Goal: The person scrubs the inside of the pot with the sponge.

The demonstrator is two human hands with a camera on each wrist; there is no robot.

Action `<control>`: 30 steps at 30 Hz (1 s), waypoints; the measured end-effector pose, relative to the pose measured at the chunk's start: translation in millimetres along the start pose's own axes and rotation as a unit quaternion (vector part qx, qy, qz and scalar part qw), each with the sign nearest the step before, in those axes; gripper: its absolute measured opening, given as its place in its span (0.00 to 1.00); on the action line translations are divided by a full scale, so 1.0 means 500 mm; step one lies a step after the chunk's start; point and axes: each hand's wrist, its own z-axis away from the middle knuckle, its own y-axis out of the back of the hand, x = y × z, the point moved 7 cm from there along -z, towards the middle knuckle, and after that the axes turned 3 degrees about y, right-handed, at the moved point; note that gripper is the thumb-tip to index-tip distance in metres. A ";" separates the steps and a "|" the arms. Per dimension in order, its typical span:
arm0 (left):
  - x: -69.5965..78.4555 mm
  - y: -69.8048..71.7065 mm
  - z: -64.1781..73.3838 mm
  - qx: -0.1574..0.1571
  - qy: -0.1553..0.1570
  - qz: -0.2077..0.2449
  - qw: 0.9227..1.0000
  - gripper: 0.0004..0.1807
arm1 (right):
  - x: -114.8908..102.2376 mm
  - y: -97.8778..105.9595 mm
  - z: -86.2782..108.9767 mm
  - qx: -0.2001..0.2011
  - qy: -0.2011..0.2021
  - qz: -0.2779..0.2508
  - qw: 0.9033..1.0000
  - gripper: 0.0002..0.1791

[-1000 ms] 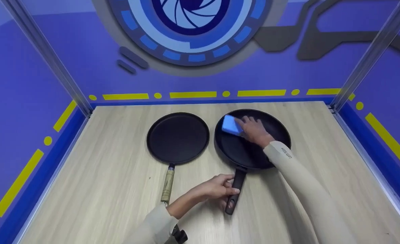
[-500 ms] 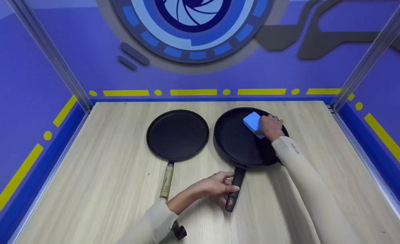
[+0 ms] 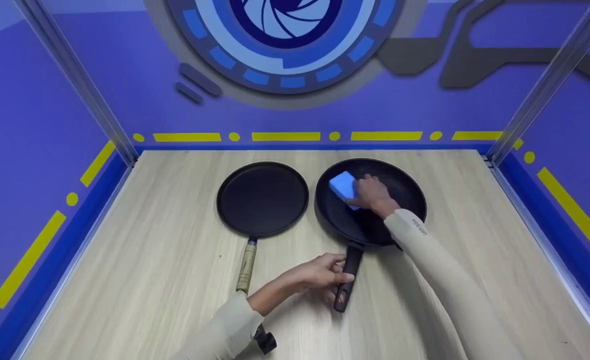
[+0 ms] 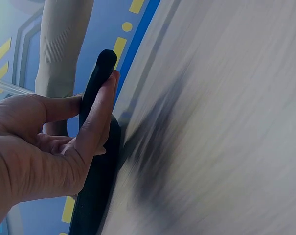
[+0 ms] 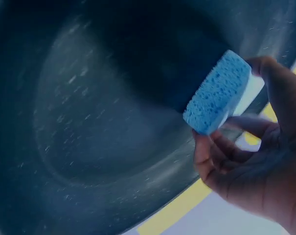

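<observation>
A deep black frying pan (image 3: 400,200) lies on the right of the wooden table, its black handle (image 3: 347,280) pointing toward the person. My left hand (image 3: 320,272) grips that handle; in the left wrist view, thumb and fingers (image 4: 96,117) close on it from both sides. Inside the pan, my right hand (image 3: 372,192) holds a blue sponge (image 3: 342,185) against the cooking surface. The right wrist view shows the sponge (image 5: 218,93) pinched between thumb and fingers, its porous edge facing the camera.
To the left lies a flat black crepe pan (image 3: 262,200) with a wood-look handle (image 3: 246,267), partly covered at its end by the left sleeve (image 3: 230,325). Purple-blue panels (image 3: 295,117) with yellow marks wall the table (image 3: 150,250) at the back and both sides.
My right hand took the sponge rightward across the pan, then back to the left side of it. The left hand keeps its grip on the handle, and the pan stays in place.
</observation>
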 end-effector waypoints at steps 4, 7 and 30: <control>0.000 0.000 0.000 -0.006 -0.004 0.005 1.000 0.23 | -0.019 0.001 0.011 -0.037 0.082 -0.056 0.994 0.37; -0.002 0.003 0.000 -0.007 -0.001 0.003 1.000 0.23 | -0.026 0.002 0.024 -0.075 0.130 -0.095 0.984 0.39; -0.006 0.006 0.001 -0.008 0.000 0.004 1.000 0.24 | -0.005 0.007 0.091 -0.186 0.188 -0.085 0.961 0.37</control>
